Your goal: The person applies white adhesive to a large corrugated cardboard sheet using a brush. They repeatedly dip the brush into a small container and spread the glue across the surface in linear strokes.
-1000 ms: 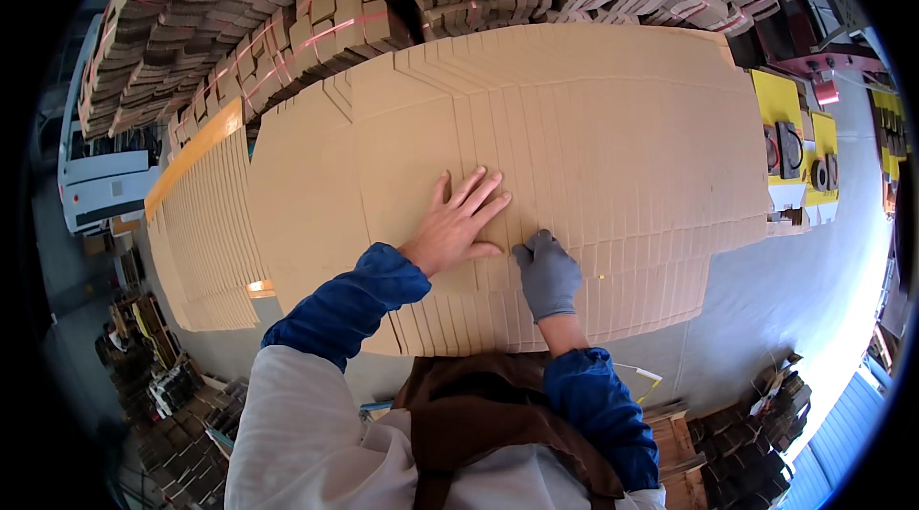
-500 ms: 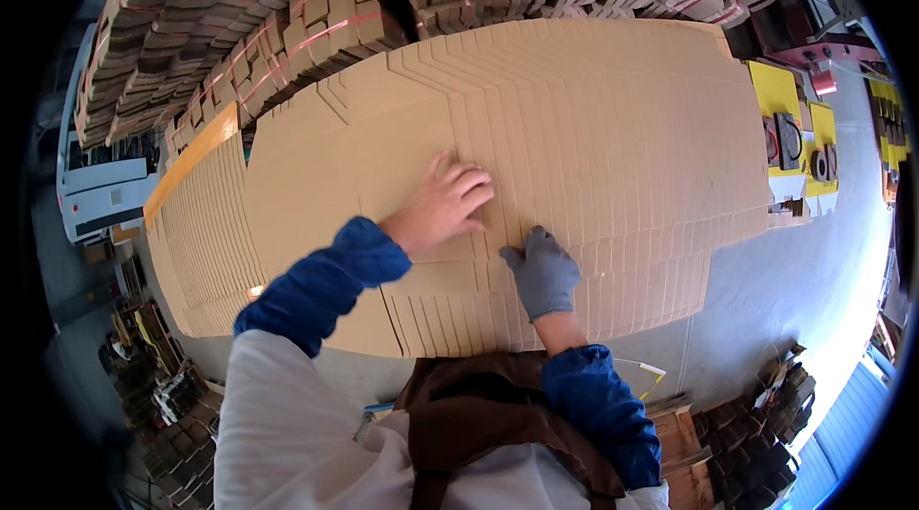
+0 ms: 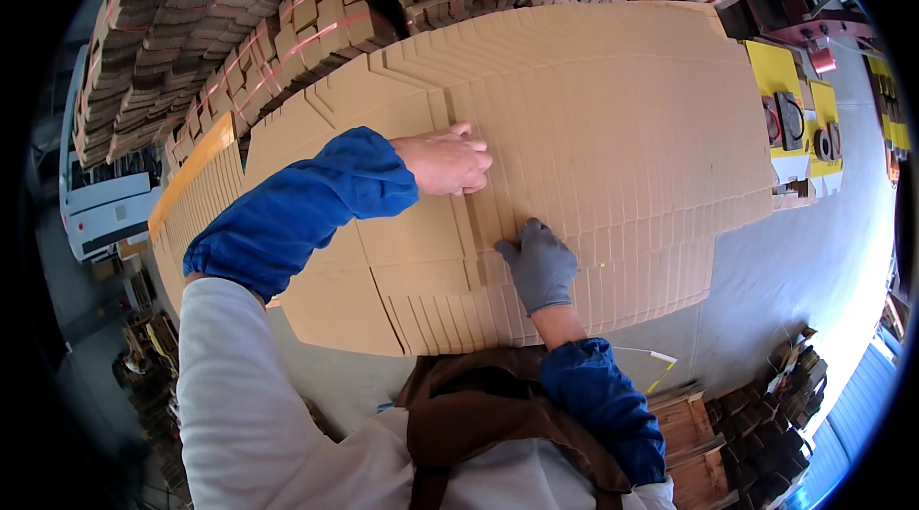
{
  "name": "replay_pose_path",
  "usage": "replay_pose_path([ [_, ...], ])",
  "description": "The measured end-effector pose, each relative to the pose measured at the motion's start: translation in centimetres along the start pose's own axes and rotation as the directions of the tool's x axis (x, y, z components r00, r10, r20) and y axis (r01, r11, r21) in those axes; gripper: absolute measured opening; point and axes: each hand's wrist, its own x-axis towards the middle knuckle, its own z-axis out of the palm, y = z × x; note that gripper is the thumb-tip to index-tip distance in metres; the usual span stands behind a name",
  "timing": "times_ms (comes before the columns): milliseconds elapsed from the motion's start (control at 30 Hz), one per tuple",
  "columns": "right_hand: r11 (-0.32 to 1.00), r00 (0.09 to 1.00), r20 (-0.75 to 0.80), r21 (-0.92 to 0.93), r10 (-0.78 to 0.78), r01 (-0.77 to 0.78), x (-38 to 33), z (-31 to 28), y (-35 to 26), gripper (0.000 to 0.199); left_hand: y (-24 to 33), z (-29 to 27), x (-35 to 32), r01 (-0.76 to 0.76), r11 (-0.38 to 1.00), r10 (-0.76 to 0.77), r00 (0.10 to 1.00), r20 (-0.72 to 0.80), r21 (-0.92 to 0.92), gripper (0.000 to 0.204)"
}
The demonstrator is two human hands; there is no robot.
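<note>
Flat brown cardboard sheets lie fanned out in front of me, overlapping in narrow steps. My left hand, bare below a blue sleeve cover, is closed at the raised edge of one cardboard sheet near the middle of the spread. Its fingertips are curled over that edge and partly hidden. Nearer to me and to the right, my right hand wears a grey glove and rests on the overlapping sheets. Its fingers are folded under with the thumb to the left; what they hold, if anything, is hidden.
Strapped bundles of cardboard are piled high behind the sheets. An orange-brown strip edges the spread at the far left. Tape rolls sit on a yellow-and-white surface at the right. A wooden pallet lies low at the lower right.
My left hand has gone from spread fingers to a closed grip at the sheet edge, its forearm swinging farther forward. A sheet edge there now stands slightly raised. The right hand has barely moved.
</note>
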Motion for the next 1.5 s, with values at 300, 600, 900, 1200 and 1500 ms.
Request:
replay_pose_path([
  [300, 1.0, 1.0, -0.005, -0.019, -0.013, 0.013, 0.1, 0.1, -0.1, 0.041, 0.1, 0.6, 0.2, 0.017, 1.0, -0.018, 0.998, -0.065, -0.011, 0.012],
  [600, 0.999, 1.0, -0.011, -0.034, -0.013, 0.013, 0.1, 0.1, -0.2, 0.042, 0.6, 1.0, 0.3, 0.068, 0.997, -0.065, 0.993, -0.101, 0.022, 0.012],
  [900, 0.998, 0.999, -0.03, -0.056, -0.011, 0.01, -0.1, -0.1, -0.3, 0.042, 1.0, 1.8, -0.1, 0.151, 0.988, -0.156, 0.972, -0.174, -0.043, 0.009],
  [1200, 0.999, 1.0, -0.024, -0.042, -0.017, 0.016, -0.2, 0.0, -0.2, 0.041, 2.8, 2.5, -1.2, 0.283, 0.958, -0.28, 0.908, -0.31, -0.037, 0.021],
  [1500, 0.981, 0.999, 0.049, -0.196, 0.014, -0.004, -0.2, -1.1, -1.8, 0.041, 9.4, 10.9, -2.8, 0.695, 0.655, -0.728, 0.478, -0.492, -0.295, 0.086],
])
